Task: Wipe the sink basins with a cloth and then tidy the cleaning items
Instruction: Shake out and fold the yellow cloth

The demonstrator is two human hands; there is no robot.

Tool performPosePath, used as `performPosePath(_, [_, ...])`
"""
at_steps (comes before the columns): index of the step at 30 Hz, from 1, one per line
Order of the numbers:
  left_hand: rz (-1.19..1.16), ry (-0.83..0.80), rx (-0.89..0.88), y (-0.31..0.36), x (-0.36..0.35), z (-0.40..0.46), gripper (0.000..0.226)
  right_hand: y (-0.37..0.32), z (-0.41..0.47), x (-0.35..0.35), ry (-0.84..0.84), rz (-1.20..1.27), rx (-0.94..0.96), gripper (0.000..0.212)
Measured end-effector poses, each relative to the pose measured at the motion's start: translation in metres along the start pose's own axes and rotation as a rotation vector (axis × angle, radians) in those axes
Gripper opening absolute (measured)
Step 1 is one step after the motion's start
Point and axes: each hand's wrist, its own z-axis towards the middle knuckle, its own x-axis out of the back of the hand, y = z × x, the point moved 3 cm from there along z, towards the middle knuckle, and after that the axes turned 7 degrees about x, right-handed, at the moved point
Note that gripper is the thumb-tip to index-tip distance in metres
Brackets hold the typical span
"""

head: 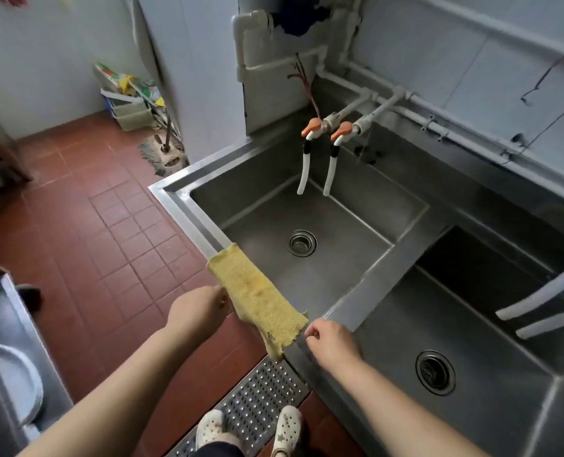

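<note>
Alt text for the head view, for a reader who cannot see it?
A yellow cloth lies draped over the front rim of a steel double sink; the left hand pinches its left edge, and the right hand rests beside its near end. Both basins look empty.

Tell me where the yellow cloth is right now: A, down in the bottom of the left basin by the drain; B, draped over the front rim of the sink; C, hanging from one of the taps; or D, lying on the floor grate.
B: the yellow cloth lies spread along the front rim of the sink, with the left hand at one edge and the right hand by the other end.
</note>
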Motion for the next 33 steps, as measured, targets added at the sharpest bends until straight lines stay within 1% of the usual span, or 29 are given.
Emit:
performPosePath(4, [-0.027, 0.041, -0.028, -0.003, 0.002, 0.047, 0.026, -0.007, 0.012, -0.009, 0.061, -0.034, -0.085, 0.018])
performPosePath(7, [-0.067, 0.070, -0.076, -0.011, 0.002, 0.079, 0.030, -0.019, 0.015, -0.014, 0.131, -0.032, -0.213, 0.018])
performPosePath(9, [-0.053, 0.070, -0.113, -0.019, -0.001, 0.097, 0.028, -0.028, 0.016, -0.018, 0.176, -0.011, -0.318, 0.022])
performPosePath(11, [-0.049, 0.030, -0.141, -0.026, -0.003, 0.112, 0.022, -0.037, 0.016, -0.021, 0.205, -0.012, -0.409, 0.025])
performPosePath(15, [-0.140, -0.037, -0.161, -0.031, -0.003, 0.134, 0.008, -0.052, 0.021, -0.025, 0.259, 0.006, -0.532, 0.018])
performPosePath(17, [-0.137, -0.054, -0.138, -0.032, -0.002, 0.143, 0.007, -0.057, 0.024, -0.025, 0.285, 0.036, -0.587, 0.015])
performPosePath(20, [-0.068, -0.126, -0.130, -0.033, -0.002, 0.149, 0.012, -0.063, 0.021, -0.025, 0.317, 0.111, -0.654, 0.013])
performPosePath(22, [-0.071, -0.137, -0.146, -0.035, 0.001, 0.149, 0.015, -0.064, 0.015, -0.023, 0.363, 0.181, -0.682, 0.012])
performPosePath(25, [-0.150, -0.084, -0.183, -0.034, 0.016, 0.150, 0.016, -0.065, 0.004, -0.011, 0.465, 0.288, -0.704, 0.009])
performPosePath(28, [-0.275, -0.054, -0.221, -0.025, 0.043, 0.149, 0.009, -0.068, -0.005, 0.008, 0.618, 0.431, -0.707, 0.009])
performPosePath(31, [-0.414, -0.003, -0.291, -0.007, 0.077, 0.144, 0.003, -0.071, -0.017, 0.031, 0.807, 0.555, -0.659, 0.014])
performPosePath(33, [-0.484, 0.021, -0.346, 0.007, 0.099, 0.139, 0.016, -0.072, -0.025, 0.049, 0.918, 0.612, -0.587, 0.016])
